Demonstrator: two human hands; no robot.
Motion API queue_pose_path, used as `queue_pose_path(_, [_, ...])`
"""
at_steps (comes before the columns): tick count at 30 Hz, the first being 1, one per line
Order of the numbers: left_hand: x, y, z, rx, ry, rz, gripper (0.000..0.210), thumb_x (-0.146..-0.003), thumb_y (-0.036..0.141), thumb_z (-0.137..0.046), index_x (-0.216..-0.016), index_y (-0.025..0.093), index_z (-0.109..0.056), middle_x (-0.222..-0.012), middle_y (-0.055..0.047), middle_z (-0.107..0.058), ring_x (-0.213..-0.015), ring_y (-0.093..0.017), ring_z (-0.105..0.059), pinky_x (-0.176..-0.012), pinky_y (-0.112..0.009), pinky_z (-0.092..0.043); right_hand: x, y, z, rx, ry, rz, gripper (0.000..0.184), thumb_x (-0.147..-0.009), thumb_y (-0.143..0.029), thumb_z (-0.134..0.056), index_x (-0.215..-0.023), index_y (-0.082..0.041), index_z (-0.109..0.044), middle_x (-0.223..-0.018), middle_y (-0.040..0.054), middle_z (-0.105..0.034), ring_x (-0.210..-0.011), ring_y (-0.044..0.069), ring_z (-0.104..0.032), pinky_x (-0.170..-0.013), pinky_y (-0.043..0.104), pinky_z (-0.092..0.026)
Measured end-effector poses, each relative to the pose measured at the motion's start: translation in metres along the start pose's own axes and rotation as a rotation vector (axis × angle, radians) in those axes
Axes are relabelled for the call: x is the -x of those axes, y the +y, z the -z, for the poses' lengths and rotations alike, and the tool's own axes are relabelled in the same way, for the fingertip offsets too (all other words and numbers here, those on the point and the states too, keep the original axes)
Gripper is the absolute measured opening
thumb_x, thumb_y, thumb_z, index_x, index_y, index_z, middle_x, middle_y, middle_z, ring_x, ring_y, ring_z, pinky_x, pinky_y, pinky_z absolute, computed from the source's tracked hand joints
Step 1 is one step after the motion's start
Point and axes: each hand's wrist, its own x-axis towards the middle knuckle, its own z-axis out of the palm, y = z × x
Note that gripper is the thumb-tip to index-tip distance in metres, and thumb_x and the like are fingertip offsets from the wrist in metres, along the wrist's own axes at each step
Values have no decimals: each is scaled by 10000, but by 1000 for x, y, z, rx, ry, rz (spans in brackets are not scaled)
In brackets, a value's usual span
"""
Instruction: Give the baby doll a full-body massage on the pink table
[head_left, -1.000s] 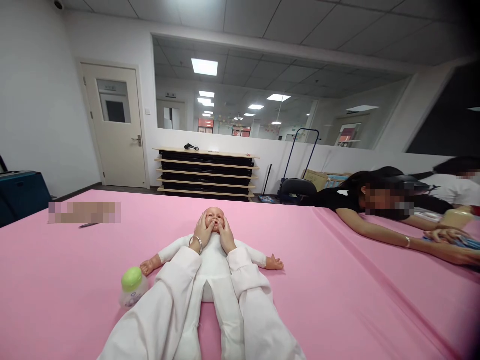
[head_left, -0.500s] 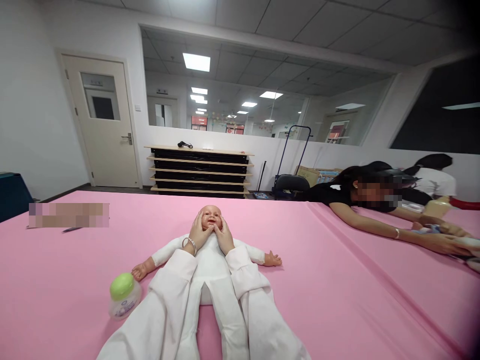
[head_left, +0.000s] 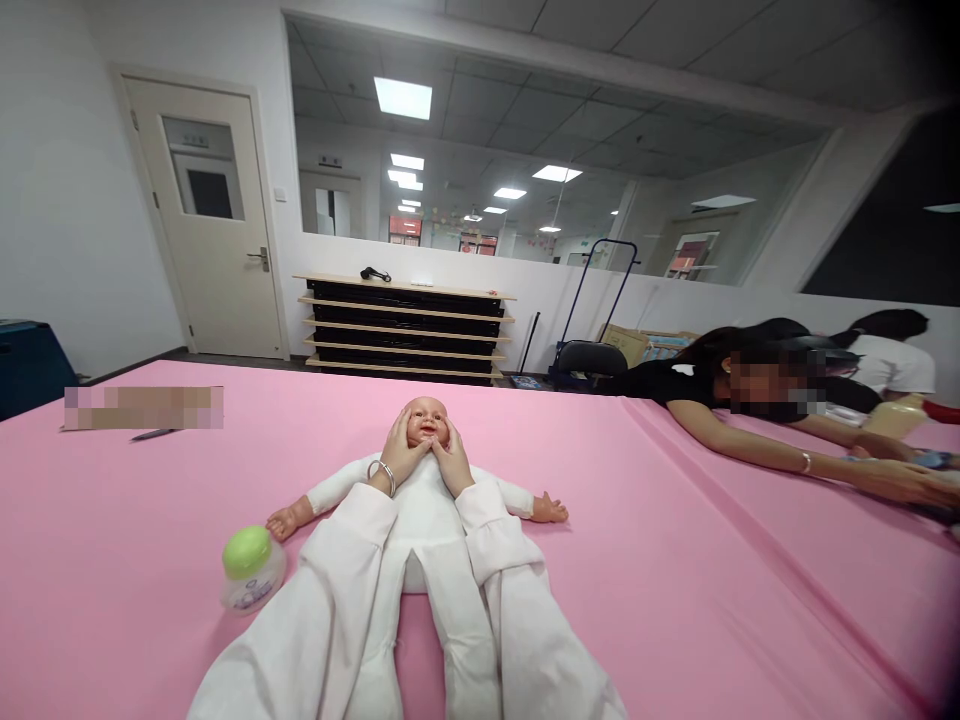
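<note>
A baby doll (head_left: 426, 418) in a white suit lies on its back on the pink table cover (head_left: 637, 560), head away from me, arms spread. My left hand (head_left: 402, 455), with a silver bracelet on the wrist, cups the left side of the doll's face. My right hand (head_left: 451, 460) rests against the other cheek and chin. Both thumbs meet under the doll's mouth. My white sleeves cover most of the doll's body.
A small bottle with a green cap (head_left: 251, 570) stands left of my left arm. A pen (head_left: 152, 434) lies far left. At the right a person (head_left: 720, 395) leans over the table, arm stretched out. A low black shelf unit (head_left: 405, 330) and a door (head_left: 206, 210) stand behind.
A second ago my fingers pressed over the doll's mouth and cheeks; they have slid down and outward, so the doll's face shows. The view shifted slightly.
</note>
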Motion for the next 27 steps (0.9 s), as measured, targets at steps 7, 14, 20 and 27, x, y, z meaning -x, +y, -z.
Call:
queue_pose_path(7, [-2, -3, 0, 49, 6, 13, 787, -604, 302, -719, -1304, 179, -381, -1395, -122, -348, -1312, -263, -278, -1092, -402, -229, -3, 9, -4, -42, 29, -66, 730, -642, -333, -615, -1311, -191, -359, -1406, 85, -324, -1315, 226, -276, -1099, 396, -211])
queue_pose_path(14, [-2, -6, -1, 116, 23, -6, 719, -634, 265, -688, -1289, 177, -405, -1397, -117, -350, -1315, -255, -276, -1085, -387, -244, -3, 4, -2, -99, -4, -127, 785, -626, -396, -643, -1312, -152, -351, -1390, 132, -343, -1283, 247, -339, -1056, 392, -302])
queue_pose_path(20, [-1, -6, -1, 116, 0, 2, 667, -692, 251, -637, -1304, 165, -387, -1410, -113, -326, -1316, -228, -276, -1098, -365, -224, -1, -5, 2, -138, -8, -123, 751, -581, -415, -689, -1239, -157, -435, -1304, 118, -466, -1210, 236, -435, -1028, 357, -346])
queue_pose_path(27, [-4, -6, 0, 196, 6, 43, 477, -825, 268, -470, -1288, 168, -416, -1415, -91, -330, -1318, -194, -273, -1104, -352, -206, -2, -5, 4, -169, 18, -149, 623, -654, -412, -617, -1208, -174, -463, -1307, 96, -472, -1189, 219, -461, -1027, 355, -348])
